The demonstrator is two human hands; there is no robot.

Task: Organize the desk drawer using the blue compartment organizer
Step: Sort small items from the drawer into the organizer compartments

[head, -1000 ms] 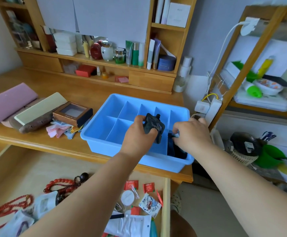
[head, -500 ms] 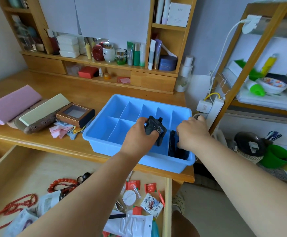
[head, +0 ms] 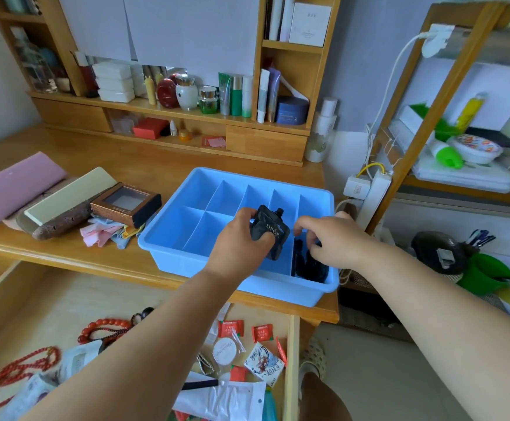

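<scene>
Holding a black spout pouch [head: 270, 237] marked "DPOR", the left hand [head: 241, 241] sits just right of frame centre, fingers curled round the pouch's left side and thumb pressed on its lower face; the cap points up, clear of the grip. The pouch hangs over the blue compartment organizer [head: 187, 262], above the near row. The right hand [head: 332, 238] hovers over the near-right compartment, fingers loosely bent and apart, holding nothing that I can see; fingertips dip toward the dark pouches [head: 308, 265] already stacked there. Handling call: the pouch looks like flexible laminate film, light, soft-bodied and probably slick, so it will deform if squeezed. Best grip is on the flat faces near the stiffer top seam, or at the spout collar, not mid-belly. Not fragile, tolerates a drop-in. Dividers look thin, so slot it in upright beside the others. The open drawer [head: 293, 360], lower part of frame, holds red sachets [head: 231, 328], red bead strings [head: 105, 328] and white packets [head: 226, 402] not yet sorted.
</scene>
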